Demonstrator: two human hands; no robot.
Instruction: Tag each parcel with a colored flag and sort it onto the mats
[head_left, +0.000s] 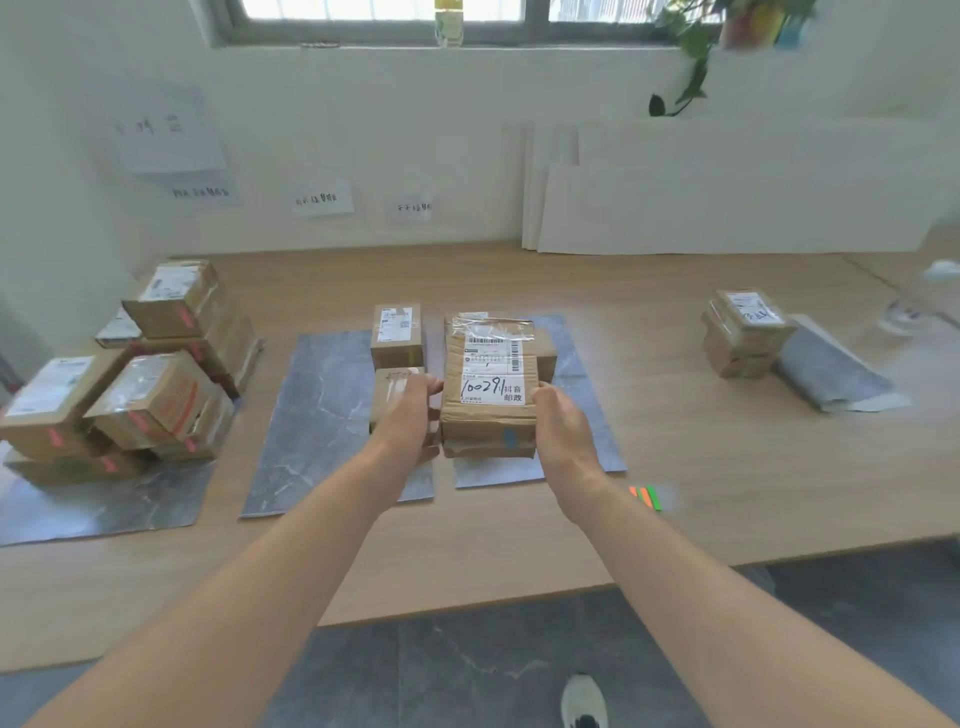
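— Where do we have the parcel (491, 400)?
— Between both hands, at the near end of the grey mat (576, 358) right of centre. Our left hand (410, 415) grips its left side and our right hand (563, 426) its right, fingers curled on the cardboard.
— How do we set it down well?
— We keep it level, square it with the box beneath (488, 451), and release only once it sits flat. We cannot tell whether it already rests there.
— Which way does it point?
— Its long axis runs away from us, toward the wall. The shipping label (493, 374) faces up; the blue flag (510, 439) is on the near face.
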